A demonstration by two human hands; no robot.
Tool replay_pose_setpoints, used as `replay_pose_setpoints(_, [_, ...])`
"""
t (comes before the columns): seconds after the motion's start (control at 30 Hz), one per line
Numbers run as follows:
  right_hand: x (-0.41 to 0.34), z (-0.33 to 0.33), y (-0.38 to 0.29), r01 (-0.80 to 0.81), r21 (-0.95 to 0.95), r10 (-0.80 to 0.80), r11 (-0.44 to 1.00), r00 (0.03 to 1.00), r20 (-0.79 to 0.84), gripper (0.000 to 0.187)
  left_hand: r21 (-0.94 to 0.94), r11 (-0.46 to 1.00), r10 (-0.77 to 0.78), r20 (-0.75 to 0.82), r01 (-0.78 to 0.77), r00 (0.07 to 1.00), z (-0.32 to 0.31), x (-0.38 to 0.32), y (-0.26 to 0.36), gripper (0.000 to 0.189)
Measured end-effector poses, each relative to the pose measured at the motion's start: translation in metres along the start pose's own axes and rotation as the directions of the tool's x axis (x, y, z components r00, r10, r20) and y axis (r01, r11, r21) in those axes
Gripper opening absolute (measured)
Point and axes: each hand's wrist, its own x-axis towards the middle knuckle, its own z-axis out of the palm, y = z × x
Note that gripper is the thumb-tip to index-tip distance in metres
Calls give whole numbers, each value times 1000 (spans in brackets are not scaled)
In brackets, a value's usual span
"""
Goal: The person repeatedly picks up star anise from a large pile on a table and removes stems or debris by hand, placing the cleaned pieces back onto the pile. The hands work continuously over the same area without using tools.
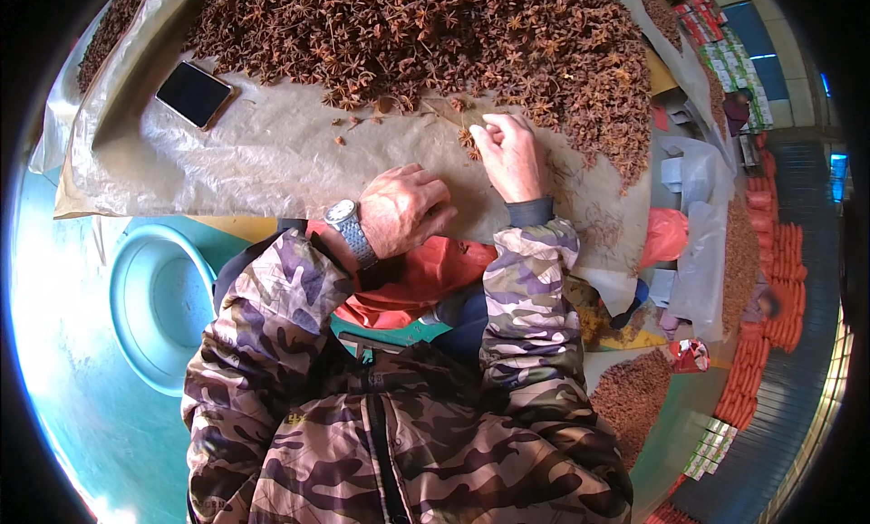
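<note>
A large heap of dried star anise (421,35) covers the far part of a plastic-like sheet (272,150). My right hand (513,158) is over the sheet at the heap's near edge, its fingers bent. Beside its fingertips lie star anise pods (467,143); whether the fingers grip one is hidden. My left hand (406,211), with a metal wristwatch (350,230) at the wrist, rests at the sheet's near edge with fingers curled under. Nothing shows in it, but its palm is out of sight. Just below it is a red plastic bag (421,279).
A smartphone (194,94) lies on the sheet at left. On the green floor stands a light-blue plastic basin (163,310). To the right are another spice heap (629,402), stacked red sacks (785,286), piled cartons (710,449) and a person (737,109) farther off.
</note>
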Motion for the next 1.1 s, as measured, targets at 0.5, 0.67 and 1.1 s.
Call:
replay_pose_setpoints(0.5, [-13,8,-25,-25,203,-4,979,990,142,23,140,969,-157,-284,203,946,-6,20,-14,24])
replay_pose_setpoints(0.67, [-19,14,-22,-81,446,-1,891,984,179,21,-307,915,-353,-291,263,889,6,27,-14,33])
replay_pose_setpoints(1.1, [-25,18,-34,123,327,-141,937,990,29,19,-530,738,-557,-129,418,821,3,30,-25,23])
